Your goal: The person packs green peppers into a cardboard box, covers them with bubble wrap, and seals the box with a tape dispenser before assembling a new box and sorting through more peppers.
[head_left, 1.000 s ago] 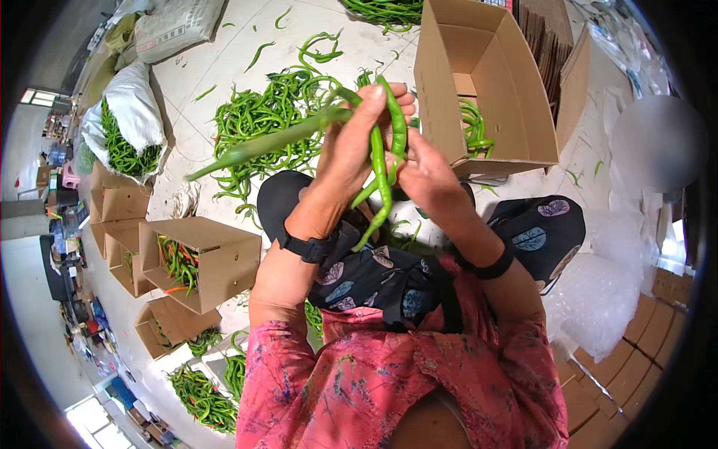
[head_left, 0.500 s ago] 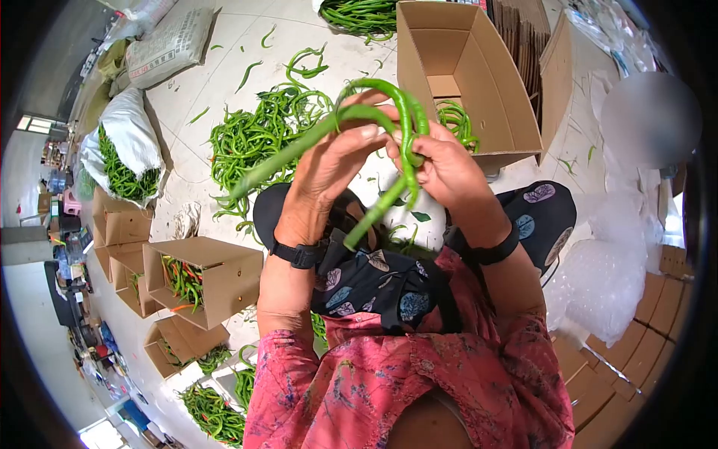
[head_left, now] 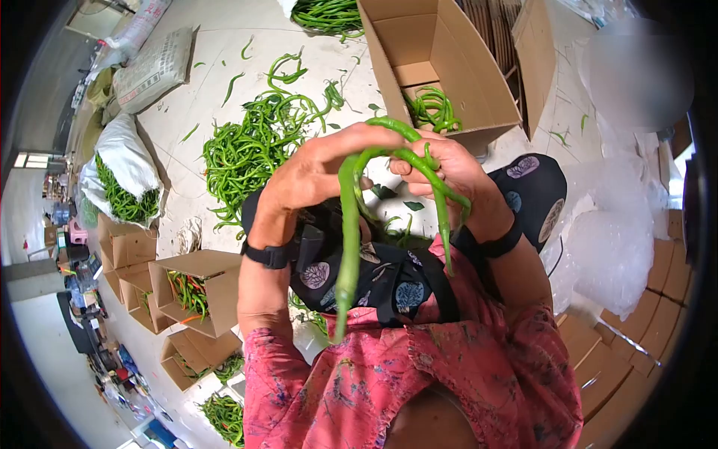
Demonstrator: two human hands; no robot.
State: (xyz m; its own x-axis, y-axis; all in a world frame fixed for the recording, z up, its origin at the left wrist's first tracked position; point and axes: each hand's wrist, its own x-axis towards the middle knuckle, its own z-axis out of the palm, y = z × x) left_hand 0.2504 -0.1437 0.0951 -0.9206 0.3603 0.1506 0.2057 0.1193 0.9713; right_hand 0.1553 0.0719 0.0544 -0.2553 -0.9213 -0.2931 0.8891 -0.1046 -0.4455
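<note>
Several long green chili peppers (head_left: 349, 251) are held up between my two hands, above my lap. My right hand (head_left: 456, 168) is closed round the peppers, and their thin ends hang below its fingers. My left hand (head_left: 318, 168) curves over the other side of the bunch, its fingers and thumb round it; part of the grip is hidden. One thick pepper droops from the left hand toward my lap. Beyond the hands, a cardboard box (head_left: 479, 75) stands open with a small bunch of green chilies (head_left: 434, 108) inside.
Loose green chilies form a pile (head_left: 250, 153) on the floor left of the hands. A white sack (head_left: 127, 150) of chilies lies farther left, near small cardboard boxes (head_left: 217, 280) with red and green chilies. Clear plastic wrap (head_left: 613, 254) lies to the right.
The held peppers have swung round, so the long one points down toward my lap instead of out to the left. My left hand has turned over them. The view has shifted slightly.
</note>
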